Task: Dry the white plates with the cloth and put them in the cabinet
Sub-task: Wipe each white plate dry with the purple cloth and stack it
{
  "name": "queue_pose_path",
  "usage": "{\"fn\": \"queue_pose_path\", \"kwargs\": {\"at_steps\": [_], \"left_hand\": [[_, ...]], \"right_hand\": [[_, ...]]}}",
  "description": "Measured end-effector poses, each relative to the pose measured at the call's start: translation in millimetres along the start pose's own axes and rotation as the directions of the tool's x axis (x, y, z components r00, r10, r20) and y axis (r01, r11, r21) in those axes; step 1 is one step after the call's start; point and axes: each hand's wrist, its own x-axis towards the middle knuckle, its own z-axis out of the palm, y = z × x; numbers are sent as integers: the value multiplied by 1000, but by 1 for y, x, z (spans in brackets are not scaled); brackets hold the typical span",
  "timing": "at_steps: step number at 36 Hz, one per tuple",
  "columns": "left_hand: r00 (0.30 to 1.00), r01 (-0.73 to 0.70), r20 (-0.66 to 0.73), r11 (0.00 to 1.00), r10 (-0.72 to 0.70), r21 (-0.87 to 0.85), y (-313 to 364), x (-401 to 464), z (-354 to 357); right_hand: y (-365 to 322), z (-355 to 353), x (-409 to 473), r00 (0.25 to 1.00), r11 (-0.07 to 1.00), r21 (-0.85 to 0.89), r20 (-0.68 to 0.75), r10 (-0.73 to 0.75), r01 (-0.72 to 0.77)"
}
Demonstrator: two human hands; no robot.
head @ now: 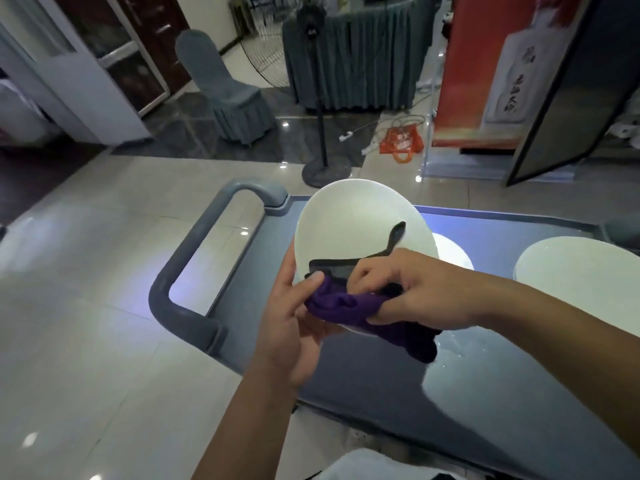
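White plate (360, 223) tilted up over the cart tabletop (485, 393), gripped at its lower rim by left hand (294, 320), face exposed for wiping. Purple cloth (349, 306) bunched under right hand (408, 289), fingers curled, pressing it on. More plates (575, 271) waiting nearby.

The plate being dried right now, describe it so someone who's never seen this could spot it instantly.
Find the grey cart in the middle of the tiled floor. Above its near-left end, the left hand holds one white plate tilted up, while the right hand presses a purple cloth on it. The other plates lie flat on the cart.
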Motion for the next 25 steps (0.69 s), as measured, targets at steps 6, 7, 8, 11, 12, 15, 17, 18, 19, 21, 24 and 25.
{"fn": "queue_pose_path", "kwargs": {"at_steps": [6, 7, 8, 11, 12, 15, 17, 18, 19, 21, 24, 25], "left_hand": [[993, -41, -108, 998, 46, 51, -14, -6, -1], [989, -47, -138, 998, 54, 52, -15, -7, -2], [984, -49, -168, 997, 58, 55, -16, -8, -4], [974, -47, -219, 997, 60, 62, -15, -10, -7], [972, -41, -228, 998, 51, 45, -14, -10, -9], [972, -24, -234, 999, 17, -27, -12, -15, -11], [980, -14, -200, 999, 7, -34, -13, -21, -8], [983, -5, -181, 1000, 0, -29, -14, -25, -6], [987, 6, -163, 1000, -8, -15, -16, -28, -3], [991, 29, -133, 999, -25, 22, -23, -34, 7], [993, 66, -101, 997, -62, 32, -37, -41, 21], [994, 77, -81, 997, -75, 26, -41, -43, 25]], "right_hand": [[31, 7, -25, 998, 995, -70, -27, 65, -66], [39, 9, -31, 995, 992, -90, -54, 83, -88], [49, 12, -37, 990, 989, -96, -95, 108, -117], [79, 21, -57, 919, 981, 19, -347, 187, -192], [87, 24, -63, 860, 974, 93, -458, 226, -206], [97, 33, -78, 636, 867, 492, -647, 421, -74], [96, 37, -84, 547, 764, 644, -651, 526, 32], [93, 38, -87, 524, 724, 685, -645, 556, 74], [90, 39, -89, 511, 677, 725, -633, 581, 129], [86, 40, -93, 499, 566, 792, -595, 630, 229], [81, 39, -100, 514, 465, 831, -556, 654, 307], [79, 38, -103, 517, 447, 835, -550, 655, 322]]}}
